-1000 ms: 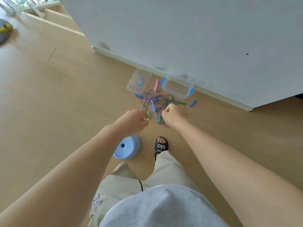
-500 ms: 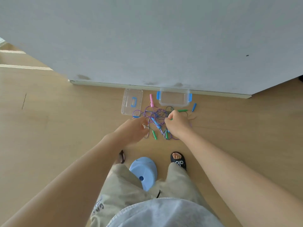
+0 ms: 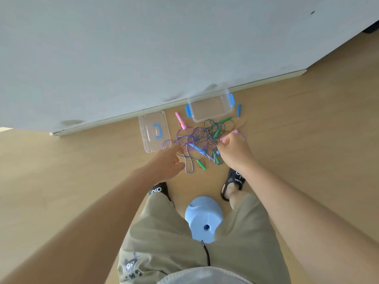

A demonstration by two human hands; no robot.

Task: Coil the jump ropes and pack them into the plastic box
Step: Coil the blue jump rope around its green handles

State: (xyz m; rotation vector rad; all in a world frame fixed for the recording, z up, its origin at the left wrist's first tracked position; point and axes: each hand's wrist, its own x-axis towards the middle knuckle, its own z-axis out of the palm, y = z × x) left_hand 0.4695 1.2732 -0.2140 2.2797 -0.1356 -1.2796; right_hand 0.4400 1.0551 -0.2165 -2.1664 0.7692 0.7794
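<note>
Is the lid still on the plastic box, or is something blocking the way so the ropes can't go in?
No. The lid lies on the floor left of the plastic box, which is open on top and looks empty. Only bare floor lies between it and the jump ropes. The real snag is that the ropes are tangled together under both hands.

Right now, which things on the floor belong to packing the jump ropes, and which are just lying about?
For the job:
tangled jump ropes
clear plastic box
box lid

Lying about:
light blue dome-shaped object between the feet
</note>
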